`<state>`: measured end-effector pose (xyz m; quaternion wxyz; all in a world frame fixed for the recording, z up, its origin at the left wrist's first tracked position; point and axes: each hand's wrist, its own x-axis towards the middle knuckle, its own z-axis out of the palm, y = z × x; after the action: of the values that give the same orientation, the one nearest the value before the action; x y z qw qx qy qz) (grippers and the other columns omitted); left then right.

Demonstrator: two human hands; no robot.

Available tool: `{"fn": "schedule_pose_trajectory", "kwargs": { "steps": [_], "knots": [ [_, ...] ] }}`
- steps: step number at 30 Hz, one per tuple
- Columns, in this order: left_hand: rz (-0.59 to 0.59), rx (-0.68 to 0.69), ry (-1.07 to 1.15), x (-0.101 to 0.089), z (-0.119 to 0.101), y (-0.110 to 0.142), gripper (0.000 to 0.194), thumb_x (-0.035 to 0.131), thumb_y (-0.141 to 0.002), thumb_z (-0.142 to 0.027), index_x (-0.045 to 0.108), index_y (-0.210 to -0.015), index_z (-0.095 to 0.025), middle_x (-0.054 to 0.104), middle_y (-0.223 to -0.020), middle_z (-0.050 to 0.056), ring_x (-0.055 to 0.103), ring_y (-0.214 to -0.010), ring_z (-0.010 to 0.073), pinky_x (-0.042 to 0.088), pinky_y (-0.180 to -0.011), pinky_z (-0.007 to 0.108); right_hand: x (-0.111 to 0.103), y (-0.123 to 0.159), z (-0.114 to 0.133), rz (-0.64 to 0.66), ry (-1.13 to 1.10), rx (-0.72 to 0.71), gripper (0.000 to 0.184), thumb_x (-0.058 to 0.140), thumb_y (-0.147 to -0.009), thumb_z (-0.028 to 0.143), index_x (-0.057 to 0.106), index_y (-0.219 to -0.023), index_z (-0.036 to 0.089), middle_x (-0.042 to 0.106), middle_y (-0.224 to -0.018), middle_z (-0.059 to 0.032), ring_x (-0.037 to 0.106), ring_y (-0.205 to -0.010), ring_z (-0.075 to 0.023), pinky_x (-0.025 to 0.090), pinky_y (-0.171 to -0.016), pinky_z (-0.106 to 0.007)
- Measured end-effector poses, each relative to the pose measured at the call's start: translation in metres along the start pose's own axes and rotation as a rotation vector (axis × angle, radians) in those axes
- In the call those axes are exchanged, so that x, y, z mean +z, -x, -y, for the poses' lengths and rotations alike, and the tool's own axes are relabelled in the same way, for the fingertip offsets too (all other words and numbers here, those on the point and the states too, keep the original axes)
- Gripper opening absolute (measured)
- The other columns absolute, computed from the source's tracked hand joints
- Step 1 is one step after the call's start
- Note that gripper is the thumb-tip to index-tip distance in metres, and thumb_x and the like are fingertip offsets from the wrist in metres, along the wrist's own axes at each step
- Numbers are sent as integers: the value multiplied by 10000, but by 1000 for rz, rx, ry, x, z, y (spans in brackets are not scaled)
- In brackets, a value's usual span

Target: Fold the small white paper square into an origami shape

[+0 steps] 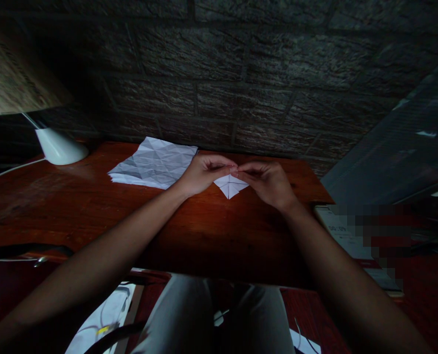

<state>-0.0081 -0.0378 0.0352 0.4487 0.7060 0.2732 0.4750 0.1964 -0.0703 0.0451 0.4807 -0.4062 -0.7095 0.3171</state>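
Note:
A small folded piece of white paper with crease lines lies over the wooden table, one corner pointing toward me. My left hand pinches its far part from the left, thumb and forefinger pressed together. From the right, my right hand pinches the same far part, its fingertips meeting those of the left. The fingers hide the paper's far end. Just left of my left hand rests a stack of creased white sheets, the top one covered with a grid of fold lines.
A lamp with a white base and a woven shade stands at the left end of the wooden table. A dark brick wall rises behind. At the right is a grey translucent panel.

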Motion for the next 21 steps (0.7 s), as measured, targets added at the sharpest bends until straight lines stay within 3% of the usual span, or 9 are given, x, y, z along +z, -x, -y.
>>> {"fn": "schedule_pose_trajectory", "kwargs": {
  "steps": [7,21],
  "knots": [
    [-15,-12,27,2,2,-1,245,875,-815,-389,851,-953,-188,853,-1037,90,792,-982,228,614,-964,406,1,0,0,-51,1,17,305,888,-775,597,856,-811,295,848,-902,-16,750,-796,-205,608,-844,-404],
    [-81,33,115,3,8,-3,267,899,-773,-437,832,-865,-196,847,-915,48,760,-820,159,596,-785,289,4,-3,-3,-31,-128,46,339,933,-729,547,812,-824,245,826,-900,-31,728,-813,-190,586,-824,-369]
  ]
}}
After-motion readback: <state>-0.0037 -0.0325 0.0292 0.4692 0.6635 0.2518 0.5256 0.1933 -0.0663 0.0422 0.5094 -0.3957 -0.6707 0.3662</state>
